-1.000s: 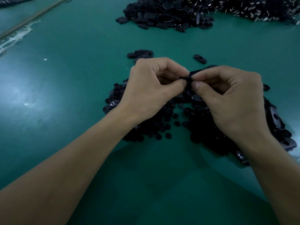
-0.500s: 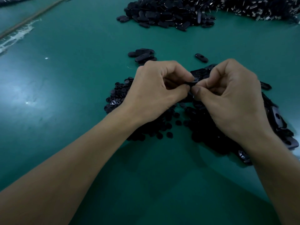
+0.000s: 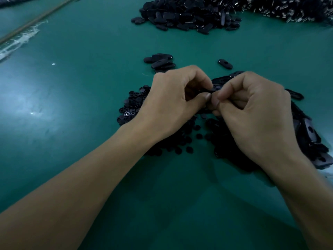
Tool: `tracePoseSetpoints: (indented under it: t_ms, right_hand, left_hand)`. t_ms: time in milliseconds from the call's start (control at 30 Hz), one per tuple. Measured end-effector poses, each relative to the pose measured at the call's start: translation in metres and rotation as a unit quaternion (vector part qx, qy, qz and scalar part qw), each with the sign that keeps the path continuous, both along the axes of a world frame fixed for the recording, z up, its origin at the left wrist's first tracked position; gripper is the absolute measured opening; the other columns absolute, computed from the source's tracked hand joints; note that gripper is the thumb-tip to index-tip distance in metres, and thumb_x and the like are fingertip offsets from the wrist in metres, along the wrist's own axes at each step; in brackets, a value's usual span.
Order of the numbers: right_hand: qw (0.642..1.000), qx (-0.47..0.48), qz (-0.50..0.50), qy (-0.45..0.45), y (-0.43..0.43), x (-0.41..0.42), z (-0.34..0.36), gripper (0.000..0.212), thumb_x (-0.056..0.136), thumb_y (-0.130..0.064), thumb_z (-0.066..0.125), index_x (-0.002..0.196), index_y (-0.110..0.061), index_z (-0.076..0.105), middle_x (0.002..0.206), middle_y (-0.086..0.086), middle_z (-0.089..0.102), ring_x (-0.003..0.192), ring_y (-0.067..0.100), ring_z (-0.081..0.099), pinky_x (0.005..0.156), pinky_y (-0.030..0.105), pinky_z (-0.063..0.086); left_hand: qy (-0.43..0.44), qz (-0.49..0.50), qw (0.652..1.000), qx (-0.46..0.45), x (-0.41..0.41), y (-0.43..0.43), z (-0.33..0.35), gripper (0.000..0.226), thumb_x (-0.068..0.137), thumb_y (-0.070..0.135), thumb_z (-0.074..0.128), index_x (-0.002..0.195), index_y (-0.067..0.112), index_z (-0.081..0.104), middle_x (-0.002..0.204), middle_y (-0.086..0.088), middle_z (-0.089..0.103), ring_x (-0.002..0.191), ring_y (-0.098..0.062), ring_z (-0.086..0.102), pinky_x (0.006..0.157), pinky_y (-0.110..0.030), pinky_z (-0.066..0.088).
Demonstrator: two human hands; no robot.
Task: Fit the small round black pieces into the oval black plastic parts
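Right hand (image 3: 252, 112) curls tighter toward left hand (image 3: 173, 98) | both pinch one oval (image 3: 210, 91) | I judge mid-fit, few done, big piles (image 3: 133, 107) left

Surface: spreading as a dark green table mat (image 3: 75, 91) across the whole view.
Light: glaring as a pale patch (image 3: 27, 105) at the left, dimming toward the near edge.
Far left: running diagonally as a thin brown strip (image 3: 36, 19), bordering crumpled clear film (image 3: 19, 42).
Debris: lying as a white speck (image 3: 53, 64) on the mat.
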State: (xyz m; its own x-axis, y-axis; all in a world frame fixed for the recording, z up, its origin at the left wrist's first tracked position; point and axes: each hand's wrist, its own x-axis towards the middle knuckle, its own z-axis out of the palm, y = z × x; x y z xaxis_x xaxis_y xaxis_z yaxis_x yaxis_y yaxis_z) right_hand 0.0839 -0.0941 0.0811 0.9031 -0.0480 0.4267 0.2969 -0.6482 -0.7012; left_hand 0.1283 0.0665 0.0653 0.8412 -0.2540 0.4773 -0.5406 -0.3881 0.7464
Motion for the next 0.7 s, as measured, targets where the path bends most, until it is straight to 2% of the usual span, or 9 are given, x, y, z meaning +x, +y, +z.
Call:
tracePoseSetpoints:
  t_ms: [133,233,300,367,433,567,700]
  right_hand:
    - [1.000,-0.004,0.012,-0.002,0.002,-0.002,0.001,0.026,0.086,-0.009,0.074,0.081,-0.031,0.062,0.075,-0.015,0.071,0.074,0.005,0.072,0.072,0.037,0.062]
    - [1.000,-0.001,0.016,-0.021,0.002,-0.001,0.002,0.029,0.086,-0.010,0.076,0.082,-0.035,0.063,0.076,-0.019,0.070,0.076,0.000,0.070,0.072,0.025,0.060]
    - [0.999,-0.005,0.012,-0.038,-0.001,0.002,0.001,0.023,0.087,-0.013,0.076,0.090,-0.033,0.067,0.084,-0.019,0.069,0.080,0.000,0.069,0.075,0.019,0.057]
    - [0.999,-0.020,0.006,-0.033,-0.005,0.006,0.000,0.020,0.088,-0.019,0.075,0.104,-0.030,0.071,0.094,-0.014,0.070,0.086,0.003,0.068,0.082,0.025,0.057]
    - [1.000,0.003,0.022,-0.008,-0.010,0.010,-0.002,0.021,0.088,-0.026,0.072,0.109,-0.029,0.073,0.097,-0.013,0.073,0.090,0.005,0.070,0.086,0.032,0.058]
    - [0.992,0.095,0.070,0.036,-0.014,0.015,-0.002,0.011,0.085,-0.028,0.074,0.092,-0.035,0.070,0.083,-0.014,0.076,0.080,0.002,0.073,0.075,0.021,0.058]
    - [0.985,0.138,0.091,0.050,-0.015,0.015,-0.001,0.009,0.085,-0.023,0.076,0.087,-0.031,0.072,0.078,-0.014,0.076,0.068,0.002,0.071,0.062,0.011,0.051]
  left_hand:
    - [0.010,0.004,1.000,-0.002,0.001,0.000,-0.001,0.015,0.086,0.011,0.075,0.094,0.023,0.069,0.079,0.016,0.070,0.071,0.005,0.065,0.067,-0.012,0.050]
    - [0.038,-0.002,0.999,-0.024,0.002,-0.001,0.000,0.023,0.085,0.011,0.075,0.093,0.030,0.064,0.079,0.014,0.070,0.071,0.003,0.065,0.068,-0.014,0.051]
    - [0.069,-0.019,0.996,-0.053,0.002,-0.002,0.001,0.025,0.084,0.012,0.075,0.090,0.033,0.062,0.077,0.012,0.071,0.069,-0.001,0.067,0.067,-0.018,0.052]
    - [0.102,-0.044,0.990,-0.091,0.003,-0.002,0.004,0.023,0.082,0.012,0.074,0.090,0.031,0.062,0.075,0.011,0.072,0.065,-0.003,0.066,0.065,-0.019,0.051]
    - [0.131,-0.070,0.980,-0.130,0.004,0.000,0.006,0.020,0.082,0.012,0.072,0.092,0.026,0.063,0.074,0.009,0.073,0.065,-0.003,0.065,0.065,-0.019,0.051]
    - [0.159,-0.092,0.971,-0.151,0.004,0.003,0.006,0.022,0.082,0.011,0.074,0.096,0.023,0.062,0.074,0.006,0.075,0.065,-0.007,0.066,0.068,-0.022,0.055]
    - [0.170,-0.088,0.966,-0.176,0.005,0.006,0.006,0.022,0.084,0.001,0.079,0.091,0.017,0.066,0.069,0.004,0.072,0.060,-0.009,0.067,0.064,-0.020,0.055]
